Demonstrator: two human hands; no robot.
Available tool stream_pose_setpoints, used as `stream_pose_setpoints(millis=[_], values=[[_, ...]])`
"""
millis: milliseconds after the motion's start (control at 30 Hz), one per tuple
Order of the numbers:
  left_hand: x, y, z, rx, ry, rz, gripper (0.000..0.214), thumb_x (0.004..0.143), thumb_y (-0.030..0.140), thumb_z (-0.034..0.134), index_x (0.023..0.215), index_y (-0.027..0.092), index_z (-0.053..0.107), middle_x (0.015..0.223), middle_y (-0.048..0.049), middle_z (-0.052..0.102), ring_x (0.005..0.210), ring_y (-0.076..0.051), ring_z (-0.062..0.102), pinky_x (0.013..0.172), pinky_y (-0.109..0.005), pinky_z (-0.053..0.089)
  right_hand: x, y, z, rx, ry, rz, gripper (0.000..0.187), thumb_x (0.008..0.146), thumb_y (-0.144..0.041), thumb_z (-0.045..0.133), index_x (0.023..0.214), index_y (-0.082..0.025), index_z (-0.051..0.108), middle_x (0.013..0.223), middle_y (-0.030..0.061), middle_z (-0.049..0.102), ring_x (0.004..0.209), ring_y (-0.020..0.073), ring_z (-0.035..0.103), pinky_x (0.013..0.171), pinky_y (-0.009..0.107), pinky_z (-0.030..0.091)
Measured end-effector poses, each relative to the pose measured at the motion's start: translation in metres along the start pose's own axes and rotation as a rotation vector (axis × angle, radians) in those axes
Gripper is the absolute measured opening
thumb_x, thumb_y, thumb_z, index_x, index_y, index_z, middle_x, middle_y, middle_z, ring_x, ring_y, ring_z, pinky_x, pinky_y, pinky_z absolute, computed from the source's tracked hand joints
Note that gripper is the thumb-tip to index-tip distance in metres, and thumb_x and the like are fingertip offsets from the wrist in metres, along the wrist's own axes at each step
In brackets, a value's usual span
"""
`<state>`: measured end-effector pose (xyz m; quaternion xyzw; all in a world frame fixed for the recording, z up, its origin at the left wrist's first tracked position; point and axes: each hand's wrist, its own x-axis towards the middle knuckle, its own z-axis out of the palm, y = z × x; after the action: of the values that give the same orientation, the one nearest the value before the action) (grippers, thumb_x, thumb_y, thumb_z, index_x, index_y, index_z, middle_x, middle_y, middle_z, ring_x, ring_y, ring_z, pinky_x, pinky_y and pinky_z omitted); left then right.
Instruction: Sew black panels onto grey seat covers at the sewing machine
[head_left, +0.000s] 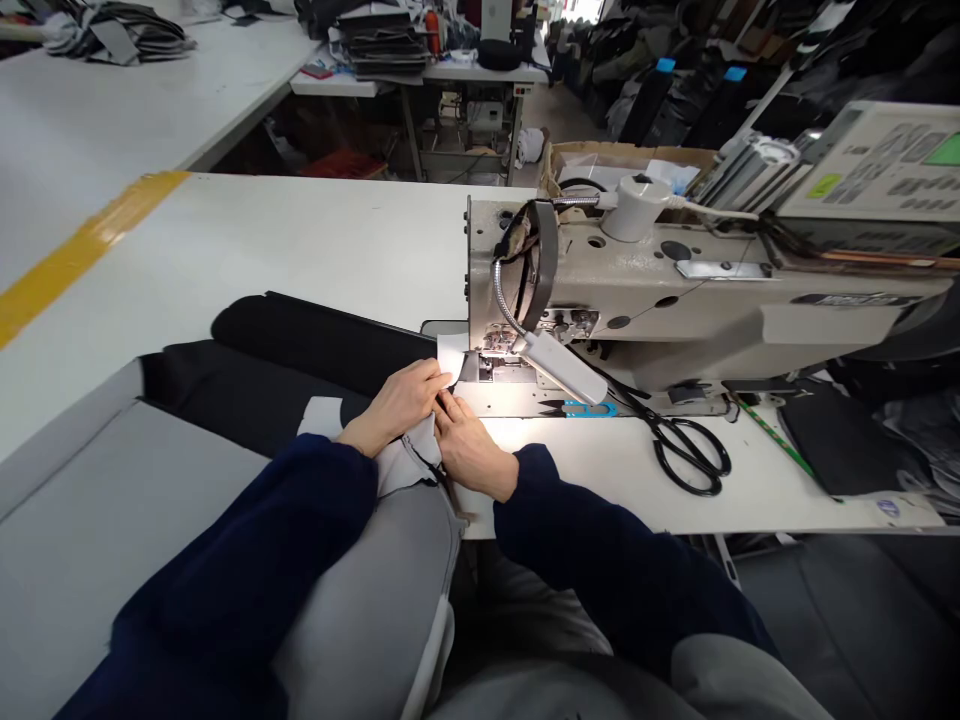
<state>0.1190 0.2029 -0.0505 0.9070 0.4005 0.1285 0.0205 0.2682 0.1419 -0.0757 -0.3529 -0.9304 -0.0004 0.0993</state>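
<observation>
We're looking down at the middle of the frame. Our left hand (397,405) and right hand (469,450) are touching each other, and each grip is pinching the pale fabric (409,462) just in front of the sewing machine (675,290). Black fabric (300,345) is lying left of them on the table (300,230), and scissors (690,452) are sitting right of centre, near the machine's base.

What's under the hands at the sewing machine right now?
Pale fabric lies under the left hand and right hand, reaching toward the sewing machine; black fabric lies beside it. What the palms cover cannot be seen.
</observation>
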Motion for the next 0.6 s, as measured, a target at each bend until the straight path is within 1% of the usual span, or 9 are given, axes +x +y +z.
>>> stream_pose_setpoints(millis=[67,133,233,300,367,467,600], values=[[0.008,-0.002,-0.004,0.018,-0.112,0.018,0.026,0.09,0.014,0.037,0.084,0.016,0.062,0.077,-0.0034,0.05,0.07,-0.015,0.047,0.059,-0.027,0.036,0.002,0.002,-0.001,-0.006,0.007,0.003,0.034,0.087,-0.012,0.049,0.114,0.006,0.062,0.128,0.0305,0.052,0.128,0.0375,0.044,0.104,0.051,0.04],[0.011,-0.003,-0.006,0.045,-0.172,-0.003,0.024,0.09,0.014,0.038,0.085,0.016,0.061,0.077,-0.0033,0.049,0.069,-0.015,0.046,0.058,-0.028,0.035,0.004,0.004,-0.001,-0.011,0.025,-0.01,0.034,0.087,-0.008,0.047,0.114,0.006,0.061,0.127,0.0305,0.053,0.125,0.0354,0.048,0.104,0.049,0.041],[0.013,-0.005,-0.004,0.082,-0.178,-0.008,0.024,0.09,0.015,0.038,0.093,0.016,0.062,0.081,-0.0048,0.051,0.073,-0.017,0.046,0.062,-0.029,0.037,0.006,0.008,-0.002,-0.022,0.04,-0.027,0.036,0.087,-0.005,0.044,0.116,0.008,0.06,0.123,0.031,0.056,0.12,0.033,0.053,0.103,0.047,0.043],[0.016,-0.006,-0.002,0.087,-0.158,0.004,0.025,0.091,0.015,0.038,0.096,0.015,0.062,0.084,-0.006,0.053,0.077,-0.018,0.047,0.066,-0.029,0.039,0.008,0.011,-0.003,-0.038,0.04,-0.026,0.036,0.087,-0.005,0.042,0.116,0.009,0.059,0.122,0.0307,0.056,0.119,0.0328,0.054,0.102,0.046,0.044],[0.02,-0.007,-0.001,0.081,-0.156,0.019,0.025,0.09,0.015,0.038,0.096,0.015,0.062,0.085,-0.0063,0.053,0.079,-0.018,0.048,0.067,-0.028,0.039,0.008,0.015,-0.005,-0.047,0.031,-0.02,0.036,0.088,-0.005,0.041,0.116,0.009,0.059,0.124,0.0304,0.056,0.12,0.0323,0.054,0.103,0.045,0.044],[0.027,-0.009,-0.006,0.071,-0.23,0.035,0.025,0.089,0.014,0.037,0.097,0.015,0.061,0.083,-0.0054,0.053,0.072,-0.016,0.048,0.061,-0.027,0.036,0.007,0.02,-0.007,-0.032,0.009,-0.026,0.035,0.088,-0.006,0.042,0.114,0.008,0.06,0.125,0.0299,0.055,0.121,0.031,0.053,0.103,0.044,0.044],[0.031,-0.01,-0.014,0.073,-0.327,0.033,0.028,0.085,0.014,0.04,0.103,0.018,0.061,0.076,-0.0031,0.052,0.063,-0.014,0.046,0.054,-0.027,0.031,0.004,0.021,-0.006,-0.023,0.016,-0.035,0.031,0.089,-0.006,0.043,0.112,0.006,0.061,0.125,0.0305,0.054,0.122,0.0311,0.052,0.103,0.046,0.043]])
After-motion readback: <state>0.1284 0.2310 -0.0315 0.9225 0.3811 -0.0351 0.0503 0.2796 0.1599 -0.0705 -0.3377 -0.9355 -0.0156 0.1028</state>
